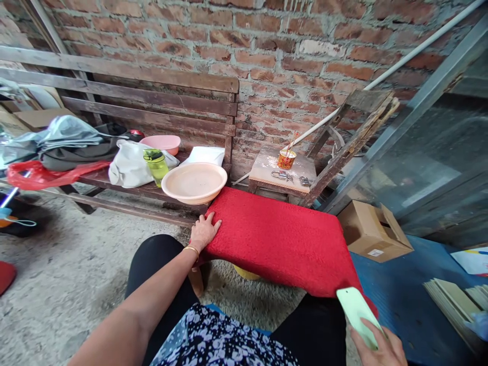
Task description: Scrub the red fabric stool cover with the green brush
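A red cloth (274, 239) covers a low bench or table right before my knees. My left hand (204, 231) lies on the cloth's left end with its fingers apart, just below a pale pink basin (194, 183). In my right hand (377, 345), at the lower right, is a flat, pale green object (358, 312) with rounded ends and a small hole near its tip. It lies over the cloth's near right corner, and its exact kind does not show.
On the wooden bench (160, 76) are a green bottle (155, 166), a white bag (129, 165) and a pink tub (163, 143). A chair (263, 173) holds a paper cup (286, 159) and padlocks (281, 175). A cardboard box (371, 231) stands at the right.
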Tool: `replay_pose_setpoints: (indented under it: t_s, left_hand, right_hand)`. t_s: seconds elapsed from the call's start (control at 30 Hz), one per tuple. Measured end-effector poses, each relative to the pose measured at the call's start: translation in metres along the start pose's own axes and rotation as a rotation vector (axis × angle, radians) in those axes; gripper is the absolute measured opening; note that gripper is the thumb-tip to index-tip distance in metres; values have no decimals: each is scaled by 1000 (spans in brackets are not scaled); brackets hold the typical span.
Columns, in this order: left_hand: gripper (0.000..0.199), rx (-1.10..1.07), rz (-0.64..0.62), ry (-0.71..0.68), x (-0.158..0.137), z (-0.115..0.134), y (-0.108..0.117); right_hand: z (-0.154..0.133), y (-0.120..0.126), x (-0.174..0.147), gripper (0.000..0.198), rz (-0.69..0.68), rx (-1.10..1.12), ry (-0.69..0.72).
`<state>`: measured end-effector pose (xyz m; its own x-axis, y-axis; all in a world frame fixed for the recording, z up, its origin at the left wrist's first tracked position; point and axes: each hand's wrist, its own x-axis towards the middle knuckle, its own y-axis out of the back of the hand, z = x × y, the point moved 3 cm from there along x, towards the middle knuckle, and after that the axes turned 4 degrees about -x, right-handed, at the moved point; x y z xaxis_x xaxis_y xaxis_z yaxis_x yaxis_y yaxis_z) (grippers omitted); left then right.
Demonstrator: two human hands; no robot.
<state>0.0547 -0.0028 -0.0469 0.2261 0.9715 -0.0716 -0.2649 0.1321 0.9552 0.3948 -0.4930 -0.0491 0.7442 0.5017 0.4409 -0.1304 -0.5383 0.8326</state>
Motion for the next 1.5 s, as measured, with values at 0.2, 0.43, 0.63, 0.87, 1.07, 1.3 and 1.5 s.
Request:
replay_pose_setpoints:
  t_s: [0.2,0.43,0.63,0.87,1.07,1.3,1.5]
  left_hand:
    - [67,10,-8,-1,0,0,2]
    - [67,15,-2,-2,0,0,2]
    - [68,17,-2,-6,0,-1,0]
    - [66,22,-2,-6,0,-1,0]
    - [67,16,-8,-6,1,-1,0]
    - [67,29,-5,-4,2,-2,-1]
    - [67,25,-11,-7,0,-1,1]
  right_hand:
    - [-69,-39,-6,56,-110,192,152]
    - [16,-13,2,77,-111,142,-313]
    - [-1,-14,1,77,-24,186,-368]
    - [7,-30,9,79,-103,257,-380]
    - [23,-5,21,76,-94,152,-589]
    - [14,-15,28,69,-83,189,-412]
    - [39,-12,43,64,34,340,-661]
